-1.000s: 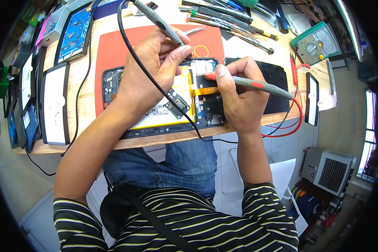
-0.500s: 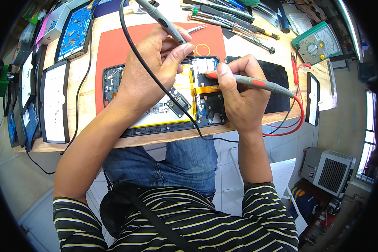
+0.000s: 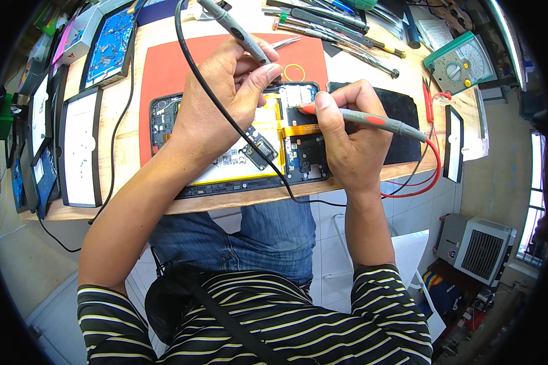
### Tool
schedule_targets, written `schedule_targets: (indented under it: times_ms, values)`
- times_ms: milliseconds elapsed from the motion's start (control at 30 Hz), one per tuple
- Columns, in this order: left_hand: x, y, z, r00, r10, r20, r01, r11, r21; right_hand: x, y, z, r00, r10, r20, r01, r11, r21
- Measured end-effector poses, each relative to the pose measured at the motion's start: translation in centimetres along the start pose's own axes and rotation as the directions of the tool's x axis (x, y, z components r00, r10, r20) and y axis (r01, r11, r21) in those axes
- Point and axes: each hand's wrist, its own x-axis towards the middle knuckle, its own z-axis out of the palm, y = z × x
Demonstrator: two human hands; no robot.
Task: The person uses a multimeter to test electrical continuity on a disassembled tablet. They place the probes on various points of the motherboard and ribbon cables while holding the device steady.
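- Head view: the left hand (image 3: 222,100) pinches a grey probe with a black lead (image 3: 234,27); its tip is hidden behind the fingertips, so where it touches cannot be told.
- The right hand (image 3: 347,137) grips a grey probe with a red lead (image 3: 374,120) like a pen, its tip against the small white part near the top edge of the opened tablet (image 3: 298,155).
- The tablet lies on a red mat (image 3: 164,73) at the worktop's (image 3: 119,143) front edge; both hands cover much of its inside.
- An analogue meter (image 3: 460,61) sits by the right far corner, its dial too small to make out.
- Screens and panels along the left edge are bent and partly cut off by the picture's rim.
- Tools (image 3: 341,27) lie along the far edge.
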Motion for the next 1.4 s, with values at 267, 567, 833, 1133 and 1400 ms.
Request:
schedule_targets:
  times_ms: [267, 567, 833, 1133, 1400]
  values:
    - [0.01, 0.05, -0.03, 1.000, 0.002, 0.004, -0.002, 1.000, 0.017, -0.05, 0.41, -0.29, 0.998, 0.005, 0.066, -0.005, 1.000, -0.003]
    - [0.04, -0.01, 0.03, 1.000, 0.011, -0.006, -0.011, 1.000, 0.011, 0.01, 0.28, 0.02, 1.000, -0.017, -0.014, 0.018, 1.000, 0.015]
    - [0.01, -0.06, 0.09, 1.000, 0.003, -0.007, -0.003, 1.000, 0.001, 0.05, -0.08, -0.02, 0.999, -0.007, -0.035, 0.008, 1.000, 0.026]
    - [0.04, -0.01, 0.05, 1.000, 0.003, -0.004, -0.003, 1.000, -0.007, 0.10, 0.51, 0.30, 0.998, -0.052, -0.041, 0.055, 0.997, 0.060]
    - [0.05, -0.01, -0.02, 1.000, -0.002, 0.005, 0.002, 1.000, 0.000, 0.03, 0.72, 0.34, 0.998, -0.044, -0.039, 0.047, 0.997, 0.067]
